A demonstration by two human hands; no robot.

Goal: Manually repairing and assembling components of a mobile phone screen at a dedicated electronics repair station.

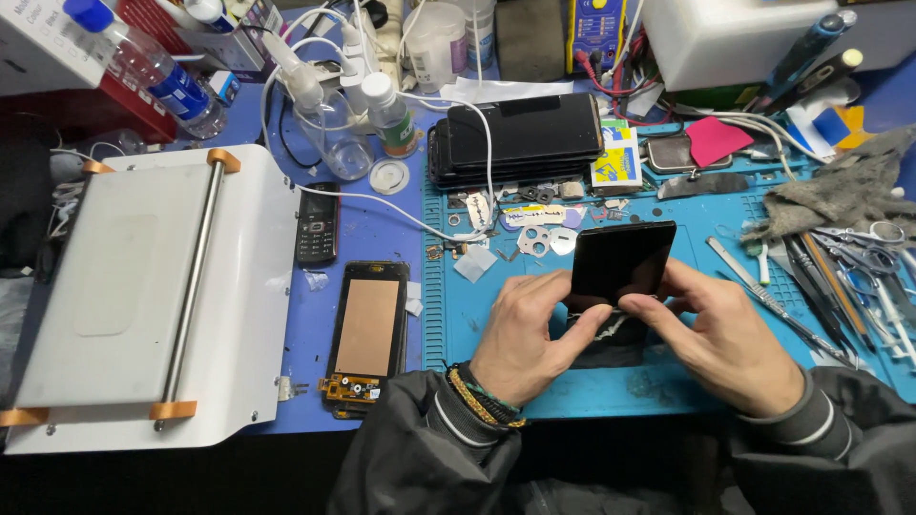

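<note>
Gripping a black phone screen [622,259] between both hands, a person works over a blue mat [458,315] on a crowded worktop [367,234]. The screen is tilted up off the mat, its lower edge pinched by the fingers of the left hand [530,334] and the right hand [720,334], whose thumbs meet just beneath it. Another dark part [601,334] lies flat under the hands. Open mat shows to the left of the left hand and along the near edge; to the right, tweezers and blades [840,277] lie near the right wrist. A stack of dark phones [515,138] sits beyond the screen, small metal parts [534,229] between them. Farther left lie a phone frame with a copper plate [367,329], a small keypad phone [316,224] and a white machine [143,296], well apart from the hands.
</note>
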